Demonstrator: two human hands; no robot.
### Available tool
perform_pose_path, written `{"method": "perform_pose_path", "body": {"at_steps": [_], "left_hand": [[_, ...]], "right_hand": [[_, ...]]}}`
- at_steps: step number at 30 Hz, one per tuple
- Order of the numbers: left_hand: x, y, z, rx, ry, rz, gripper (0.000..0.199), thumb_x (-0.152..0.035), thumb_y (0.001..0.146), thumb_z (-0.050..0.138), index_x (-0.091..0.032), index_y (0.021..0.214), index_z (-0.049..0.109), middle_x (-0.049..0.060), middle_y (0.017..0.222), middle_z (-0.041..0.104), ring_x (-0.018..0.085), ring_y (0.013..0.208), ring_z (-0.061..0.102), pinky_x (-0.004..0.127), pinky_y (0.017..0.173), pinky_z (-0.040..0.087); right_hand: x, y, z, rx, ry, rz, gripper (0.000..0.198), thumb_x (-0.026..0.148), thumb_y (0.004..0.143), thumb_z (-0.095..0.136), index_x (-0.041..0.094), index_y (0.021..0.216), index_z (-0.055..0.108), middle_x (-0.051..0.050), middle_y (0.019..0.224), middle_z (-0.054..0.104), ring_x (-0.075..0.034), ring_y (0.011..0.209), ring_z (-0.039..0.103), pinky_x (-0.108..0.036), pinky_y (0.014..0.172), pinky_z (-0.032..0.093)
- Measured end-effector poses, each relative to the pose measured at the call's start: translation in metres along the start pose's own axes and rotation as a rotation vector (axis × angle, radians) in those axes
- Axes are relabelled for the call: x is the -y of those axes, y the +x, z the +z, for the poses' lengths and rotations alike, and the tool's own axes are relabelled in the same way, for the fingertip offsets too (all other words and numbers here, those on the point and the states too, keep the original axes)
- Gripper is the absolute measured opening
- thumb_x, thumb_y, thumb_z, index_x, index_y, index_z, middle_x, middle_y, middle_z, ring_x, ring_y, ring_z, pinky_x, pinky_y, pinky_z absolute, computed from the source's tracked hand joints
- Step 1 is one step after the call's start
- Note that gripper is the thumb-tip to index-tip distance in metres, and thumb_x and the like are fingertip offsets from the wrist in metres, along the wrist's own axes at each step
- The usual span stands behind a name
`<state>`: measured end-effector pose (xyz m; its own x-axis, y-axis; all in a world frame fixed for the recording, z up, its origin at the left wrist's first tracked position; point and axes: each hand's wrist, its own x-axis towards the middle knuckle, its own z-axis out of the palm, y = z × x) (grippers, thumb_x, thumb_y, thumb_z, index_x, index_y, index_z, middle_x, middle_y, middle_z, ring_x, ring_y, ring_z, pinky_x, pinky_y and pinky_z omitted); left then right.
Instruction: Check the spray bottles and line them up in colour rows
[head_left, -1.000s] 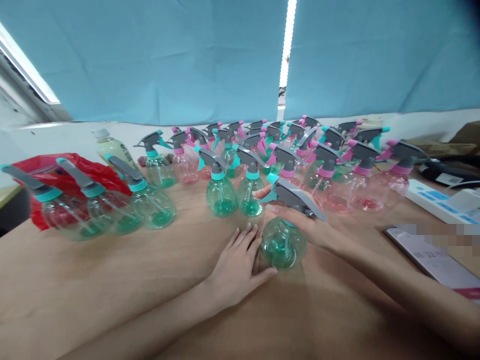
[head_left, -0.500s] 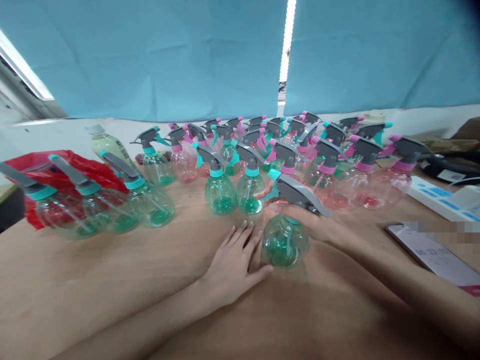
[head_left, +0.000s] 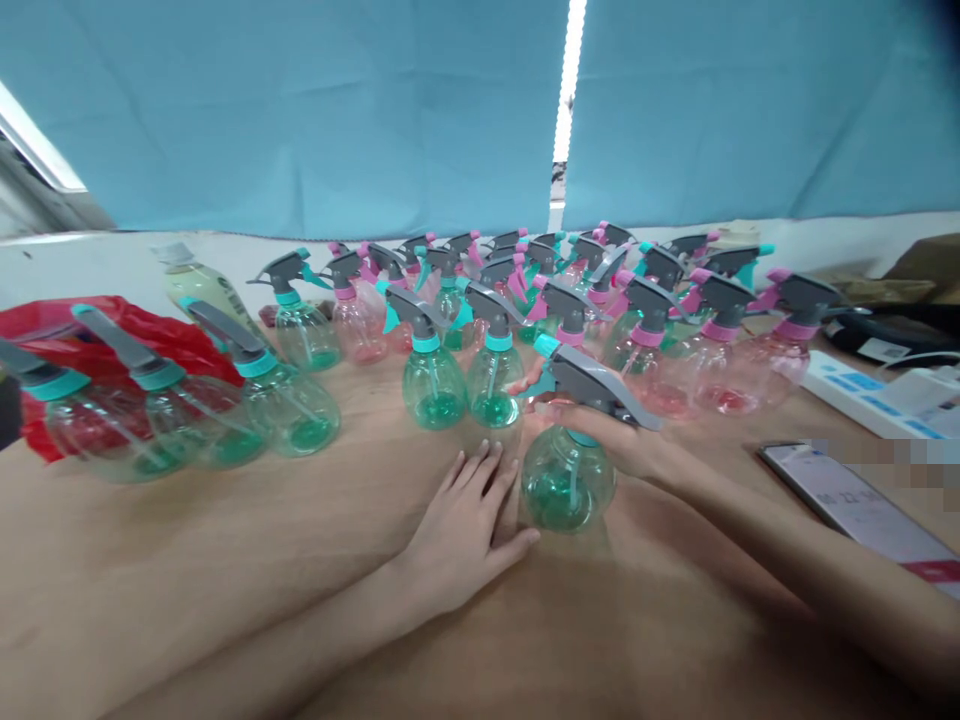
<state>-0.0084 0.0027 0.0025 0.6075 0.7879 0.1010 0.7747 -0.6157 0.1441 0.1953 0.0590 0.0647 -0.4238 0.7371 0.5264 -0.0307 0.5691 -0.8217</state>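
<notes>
My right hand (head_left: pixel 626 440) is closed around the neck of a green spray bottle (head_left: pixel 564 485), just under its grey and turquoise trigger head. The bottle stands upright at the table's middle, and part of its neck is covered by my fingers. My left hand (head_left: pixel 465 530) lies flat on the tabletop just left of this bottle, fingers spread, holding nothing. Beyond my hands stand two more green spray bottles (head_left: pixel 433 390) with turquoise collars, side by side.
Pink spray bottles (head_left: pixel 727 380) and green ones crowd the back in several rows. Three green spray bottles (head_left: pixel 300 415) stand at left before a red plastic bag (head_left: pixel 120 325) and a pale bottle (head_left: pixel 202 285). At right are a phone (head_left: pixel 855 500) and a power strip (head_left: pixel 877 395).
The view has shifted slightly, so the surroundings appear a little further left. Both hands keep their poses, the right still gripping the spray bottle.
</notes>
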Motion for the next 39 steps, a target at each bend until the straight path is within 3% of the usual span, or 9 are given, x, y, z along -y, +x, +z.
{"method": "perform_pose_path", "body": {"at_steps": [3, 9, 19, 25, 33, 39], "left_hand": [[0.0, 0.0, 0.0, -0.009, -0.003, 0.004, 0.07, -0.061, 0.094, 0.042, -0.011, 0.143, 0.039, 0.017, 0.151, 0.035, 0.032, 0.141, 0.028, 0.053, 0.114, 0.022], [0.001, 0.0, 0.0, -0.016, 0.008, 0.013, 0.07, -0.061, 0.095, 0.04, -0.012, 0.144, 0.037, 0.018, 0.152, 0.034, 0.032, 0.141, 0.028, 0.053, 0.113, 0.023], [0.001, 0.001, 0.0, -0.009, 0.049, 0.018, 0.069, -0.061, 0.095, 0.039, -0.012, 0.143, 0.038, 0.018, 0.151, 0.035, 0.032, 0.141, 0.029, 0.053, 0.112, 0.026], [0.0, 0.001, 0.001, -0.011, 0.039, 0.016, 0.07, -0.06, 0.095, 0.04, -0.008, 0.143, 0.039, 0.018, 0.151, 0.036, 0.032, 0.141, 0.028, 0.052, 0.114, 0.023], [0.002, 0.001, 0.003, -0.021, 0.051, 0.016, 0.07, -0.062, 0.096, 0.036, -0.011, 0.144, 0.037, 0.017, 0.152, 0.035, 0.031, 0.141, 0.028, 0.051, 0.114, 0.022], [0.001, 0.0, 0.001, -0.021, 0.037, 0.02, 0.068, -0.06, 0.096, 0.039, -0.012, 0.144, 0.037, 0.018, 0.152, 0.033, 0.032, 0.142, 0.025, 0.052, 0.114, 0.022]], "right_hand": [[-0.003, -0.001, 0.001, -0.019, 0.003, 0.018, 0.012, 0.029, 0.082, 0.064, 0.025, 0.093, 0.063, -0.001, 0.096, 0.065, -0.015, 0.074, 0.06, -0.033, 0.073, 0.049], [-0.001, -0.006, 0.002, -0.089, -0.06, 0.105, 0.011, 0.036, 0.085, 0.06, 0.025, 0.083, 0.056, 0.003, 0.071, 0.051, -0.013, 0.059, 0.047, -0.028, 0.054, 0.04], [0.008, -0.003, 0.006, -0.104, -0.082, 0.027, 0.021, 0.035, 0.085, 0.059, 0.023, 0.074, 0.045, 0.004, 0.069, 0.04, -0.01, 0.056, 0.036, -0.027, 0.052, 0.032], [0.015, -0.006, 0.006, -0.112, -0.112, 0.052, 0.029, 0.033, 0.084, 0.06, 0.023, 0.07, 0.036, 0.005, 0.068, 0.032, -0.01, 0.056, 0.03, -0.027, 0.052, 0.028], [0.012, -0.002, 0.003, -0.056, -0.108, 0.052, 0.017, 0.036, 0.087, 0.057, 0.022, 0.079, 0.051, 0.003, 0.073, 0.048, -0.012, 0.064, 0.047, -0.028, 0.06, 0.037], [0.014, -0.001, 0.003, -0.046, -0.053, 0.027, 0.007, 0.028, 0.085, 0.061, 0.023, 0.088, 0.058, 0.001, 0.085, 0.059, -0.014, 0.075, 0.055, -0.03, 0.072, 0.044]]}}
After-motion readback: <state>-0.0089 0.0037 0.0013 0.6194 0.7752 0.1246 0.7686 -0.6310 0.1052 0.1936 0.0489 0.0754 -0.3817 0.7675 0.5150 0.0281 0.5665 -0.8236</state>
